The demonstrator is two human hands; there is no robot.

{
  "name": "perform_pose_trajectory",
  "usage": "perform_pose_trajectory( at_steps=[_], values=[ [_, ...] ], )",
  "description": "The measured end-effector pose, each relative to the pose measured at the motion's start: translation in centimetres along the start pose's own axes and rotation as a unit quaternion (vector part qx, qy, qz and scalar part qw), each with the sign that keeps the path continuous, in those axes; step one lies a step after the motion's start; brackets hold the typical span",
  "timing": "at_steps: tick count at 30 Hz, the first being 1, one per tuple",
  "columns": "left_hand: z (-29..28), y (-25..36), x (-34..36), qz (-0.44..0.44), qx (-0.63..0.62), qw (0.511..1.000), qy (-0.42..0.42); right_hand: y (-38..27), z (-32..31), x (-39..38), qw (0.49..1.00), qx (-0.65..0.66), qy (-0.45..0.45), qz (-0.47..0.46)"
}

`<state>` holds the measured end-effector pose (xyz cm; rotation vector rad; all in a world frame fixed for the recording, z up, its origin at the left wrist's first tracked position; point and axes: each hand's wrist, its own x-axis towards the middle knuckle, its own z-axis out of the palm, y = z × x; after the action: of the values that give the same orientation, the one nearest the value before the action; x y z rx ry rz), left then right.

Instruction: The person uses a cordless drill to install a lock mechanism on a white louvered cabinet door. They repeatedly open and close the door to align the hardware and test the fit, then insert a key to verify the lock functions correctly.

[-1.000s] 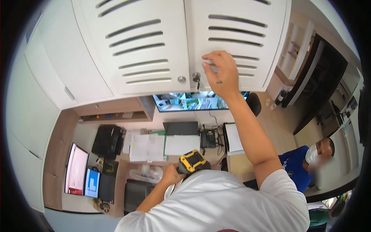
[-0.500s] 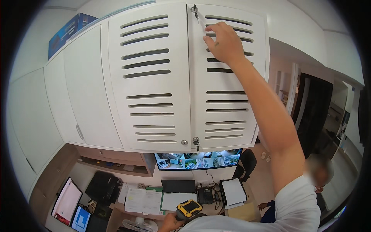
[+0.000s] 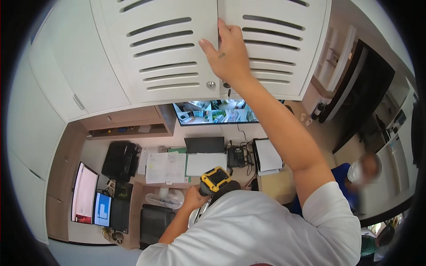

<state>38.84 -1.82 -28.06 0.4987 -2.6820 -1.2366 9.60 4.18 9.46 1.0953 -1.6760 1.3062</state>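
Observation:
A white cabinet with two slotted doors fills the upper middle. My right hand [image 3: 228,55] is raised to the seam between the left door [image 3: 168,57] and the right door [image 3: 275,53]. Its fingertips touch the seam, while the thumb stands apart over the left door. A round lock [image 3: 211,84] sits low on the left door; a key [image 3: 229,93] hangs below the right door's lock, which my wrist partly covers. Low down, my left hand [image 3: 195,198] is closed around a yellow and black handheld device with a screen [image 3: 215,179].
A wall monitor [image 3: 195,116] hangs beneath the cabinet. The desk holds papers [image 3: 165,167], a black phone [image 3: 236,156], a printer [image 3: 120,160] and computer screens [image 3: 84,193]. A white fan [image 3: 171,198] stands near my left arm. Another person [image 3: 341,181] is at the right.
My right hand has moved from near the upper key on the right door down to the seam. The view has tilted downward, showing more desk. My left hand keeps the device.

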Motion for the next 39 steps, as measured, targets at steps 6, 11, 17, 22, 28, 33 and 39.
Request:
perform_pose_trajectory(
  at_steps=[6,11,17,22,28,33,39],
  values=[
    [-0.4,1.3,-0.1,-0.01,-0.036,0.999,-0.009,-1.5,3.4,-1.4,0.989,0.053,0.13,-0.046],
    [-1.4,3.8,0.3,-0.009,-0.065,0.998,-0.019,-3.5,3.9,-2.2,0.982,0.117,0.146,-0.033],
    [-2.5,3.8,2.1,0.086,-0.054,0.995,-0.021,-13.9,1.6,-6.0,0.951,0.248,0.081,-0.166],
    [-2.4,5.0,3.5,0.184,-0.057,0.98,0.056,-19.7,6.3,-6.7,0.94,0.223,0.066,-0.248],
    [-3.2,3.9,5.0,0.149,-0.152,0.976,0.035,-23.3,7.6,-5.9,0.937,0.139,-0.073,-0.313],
    [-7.9,8.5,5.7,0.104,-0.14,0.979,0.102,-18.6,5.6,-1.2,0.906,0.242,-0.267,-0.221],
    [-10.4,10.4,9.0,0.157,-0.497,0.853,-0.016,-3.2,-2.3,6.7,0.736,-0.491,-0.345,-0.313]
  ],
)
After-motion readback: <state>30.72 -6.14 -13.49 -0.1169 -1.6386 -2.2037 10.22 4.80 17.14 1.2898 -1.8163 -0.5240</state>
